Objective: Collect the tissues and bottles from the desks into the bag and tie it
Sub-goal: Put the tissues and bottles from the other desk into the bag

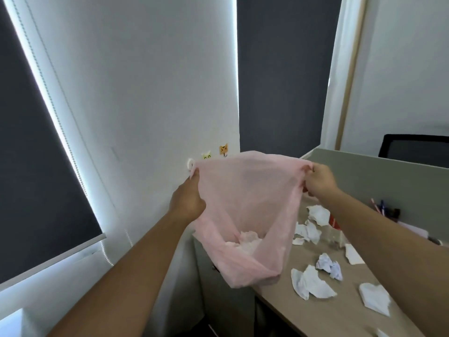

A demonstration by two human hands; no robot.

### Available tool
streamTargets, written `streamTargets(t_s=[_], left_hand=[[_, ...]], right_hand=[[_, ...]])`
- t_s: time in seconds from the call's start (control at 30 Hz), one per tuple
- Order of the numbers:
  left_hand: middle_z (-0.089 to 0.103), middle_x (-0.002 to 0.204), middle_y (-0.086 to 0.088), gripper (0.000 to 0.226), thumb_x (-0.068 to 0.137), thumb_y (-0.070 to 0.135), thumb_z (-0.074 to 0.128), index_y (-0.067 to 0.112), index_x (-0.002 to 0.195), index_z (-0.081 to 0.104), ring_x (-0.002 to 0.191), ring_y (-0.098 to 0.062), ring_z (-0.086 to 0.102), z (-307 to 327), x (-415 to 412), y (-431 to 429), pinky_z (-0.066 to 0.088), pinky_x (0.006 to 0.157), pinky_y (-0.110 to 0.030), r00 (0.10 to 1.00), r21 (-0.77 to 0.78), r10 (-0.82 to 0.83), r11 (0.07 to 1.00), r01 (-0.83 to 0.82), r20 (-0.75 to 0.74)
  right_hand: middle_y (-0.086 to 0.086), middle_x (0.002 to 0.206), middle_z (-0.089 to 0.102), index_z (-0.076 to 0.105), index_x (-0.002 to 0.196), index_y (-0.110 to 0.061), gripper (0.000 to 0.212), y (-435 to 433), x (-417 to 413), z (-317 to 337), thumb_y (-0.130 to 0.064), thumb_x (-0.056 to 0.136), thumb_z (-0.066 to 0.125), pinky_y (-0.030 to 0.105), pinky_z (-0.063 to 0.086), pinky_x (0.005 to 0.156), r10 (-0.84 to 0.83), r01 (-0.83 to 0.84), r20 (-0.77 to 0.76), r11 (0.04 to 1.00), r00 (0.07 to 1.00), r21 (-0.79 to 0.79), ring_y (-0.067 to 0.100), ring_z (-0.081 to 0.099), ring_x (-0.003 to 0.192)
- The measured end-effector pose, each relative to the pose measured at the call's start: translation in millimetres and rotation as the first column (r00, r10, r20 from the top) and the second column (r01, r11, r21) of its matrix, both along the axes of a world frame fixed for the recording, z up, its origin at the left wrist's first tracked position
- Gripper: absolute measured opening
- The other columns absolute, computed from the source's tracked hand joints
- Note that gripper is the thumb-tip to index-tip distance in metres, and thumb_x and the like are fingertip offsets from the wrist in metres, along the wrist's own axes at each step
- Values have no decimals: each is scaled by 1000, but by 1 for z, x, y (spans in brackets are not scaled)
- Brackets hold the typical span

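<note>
A thin pink plastic bag (245,207) hangs in the air over the left end of the desk (323,310), its mouth stretched wide. My left hand (188,200) grips the bag's left rim and my right hand (318,181) grips the right rim. Some crumpled white tissues (245,242) show through the bag's bottom. On the desk lie several loose white tissues, such as one near the front (311,283), a crumpled ball (328,263) and one farther back (318,214). A clear plastic bottle (336,235) with a red label stands partly hidden behind my right forearm.
A grey partition (388,181) borders the desk at the back, with a black chair back (413,149) beyond it. Pens (381,207) stand near the partition. White wall with cat-shaped hooks (223,150) is behind the bag. Dark window blinds are at left.
</note>
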State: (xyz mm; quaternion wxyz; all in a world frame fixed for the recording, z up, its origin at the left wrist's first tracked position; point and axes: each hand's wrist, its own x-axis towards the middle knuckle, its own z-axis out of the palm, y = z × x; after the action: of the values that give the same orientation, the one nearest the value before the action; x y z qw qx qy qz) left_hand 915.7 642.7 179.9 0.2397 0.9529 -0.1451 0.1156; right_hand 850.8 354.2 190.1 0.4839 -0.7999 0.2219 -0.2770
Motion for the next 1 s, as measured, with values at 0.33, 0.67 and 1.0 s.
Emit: streamTargets(t_s=[0.33,0.67,1.0], left_hand=[[39,147,-6,87,82,0,51,25,152,6,121,-28,51,-19,120,-78,45,86,-31,995,-62,-88,994,85,-44],[22,156,1,88,85,-2,49,30,151,1,109,-28,58,-80,190,-120,53,85,-39,979,121,-159,977,175,-130],[-1,160,-5,110,79,-1,57,42,144,-21,76,-26,63,-96,215,-113,56,60,-32,978,204,-111,968,147,-177]], right_hand=[[18,78,62,63,95,4,34,-57,104,-20,0,91,30,28,41,48,-50,50,-8,999,999,19,24,54,58],[14,95,68,58,90,-15,27,-81,158,-87,-33,92,37,46,55,81,-130,95,-287,987,949,-133,37,66,91],[20,115,59,40,134,-9,53,-80,168,-94,6,83,44,39,49,76,-381,327,-300,920,875,-215,38,57,103]])
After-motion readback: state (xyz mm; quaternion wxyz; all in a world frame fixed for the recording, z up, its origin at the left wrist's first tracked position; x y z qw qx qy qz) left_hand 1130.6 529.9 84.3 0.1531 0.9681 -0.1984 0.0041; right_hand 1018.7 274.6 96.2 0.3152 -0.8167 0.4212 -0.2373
